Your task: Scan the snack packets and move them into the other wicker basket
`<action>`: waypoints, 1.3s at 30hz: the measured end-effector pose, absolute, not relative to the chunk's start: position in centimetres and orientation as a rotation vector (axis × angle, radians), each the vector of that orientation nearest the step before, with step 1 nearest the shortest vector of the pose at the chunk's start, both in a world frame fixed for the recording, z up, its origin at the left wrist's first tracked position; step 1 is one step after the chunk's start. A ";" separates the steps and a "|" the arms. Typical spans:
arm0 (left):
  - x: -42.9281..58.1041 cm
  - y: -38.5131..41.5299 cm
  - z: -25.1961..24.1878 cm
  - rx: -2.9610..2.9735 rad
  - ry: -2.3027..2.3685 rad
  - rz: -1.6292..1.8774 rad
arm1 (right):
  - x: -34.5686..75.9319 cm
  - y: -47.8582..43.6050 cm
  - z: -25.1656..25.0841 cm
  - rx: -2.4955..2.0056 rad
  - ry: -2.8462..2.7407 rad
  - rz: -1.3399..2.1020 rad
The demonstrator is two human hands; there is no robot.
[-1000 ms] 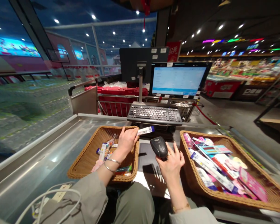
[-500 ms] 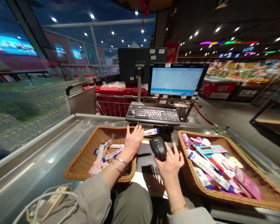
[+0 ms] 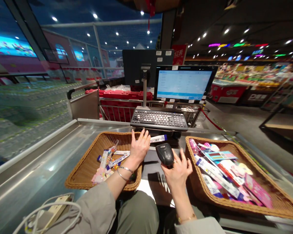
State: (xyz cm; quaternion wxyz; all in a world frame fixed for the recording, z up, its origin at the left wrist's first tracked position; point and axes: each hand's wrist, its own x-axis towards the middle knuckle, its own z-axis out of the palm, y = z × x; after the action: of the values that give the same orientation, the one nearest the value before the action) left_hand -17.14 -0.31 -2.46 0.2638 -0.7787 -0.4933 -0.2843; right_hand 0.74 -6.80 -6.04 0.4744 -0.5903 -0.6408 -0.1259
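Left hand (image 3: 139, 148) is clamped on a slim white-and-blue packet (image 3: 158, 138); the back of the hand hides the actual pinch. Packet juts past the right rim of the left wicker basket (image 3: 84, 170), just below the keyboard (image 3: 158, 118). Right hand (image 3: 177, 170) is wrapped around a black handheld barcode scanner (image 3: 164, 153), near the packet, not touching it. Left basket: small heap of packets, on the metal counter (image 3: 51, 159). Right wicker basket (image 3: 280, 201): fuller, similar packets plus pink items. Monitor (image 3: 184, 83) behind the keyboard is lit, text unreadable from here.
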 end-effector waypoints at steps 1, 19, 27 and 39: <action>-17.1 -0.4 -2.4 -2.112 -1.338 -0.772 | 0.7 -6.8 -6.0 -1.446 -1.569 -0.303; -17.1 -0.5 -2.4 -2.097 -1.361 -0.773 | 0.8 -6.6 -6.4 -1.423 -1.593 -0.316; -17.0 -0.7 -2.3 -2.105 -1.367 -0.768 | 1.5 -6.0 -7.5 -1.383 -1.657 -0.402; -16.9 -0.8 -2.2 -2.085 -1.360 -0.766 | 1.5 -6.7 -6.5 -1.375 -1.596 -0.393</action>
State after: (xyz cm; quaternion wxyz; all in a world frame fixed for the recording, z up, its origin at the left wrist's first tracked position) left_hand -16.94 -0.78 -2.19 0.2653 -0.7719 -0.5035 -0.2835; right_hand 1.48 -6.69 -6.46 0.4789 -0.5631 -0.6539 -0.1610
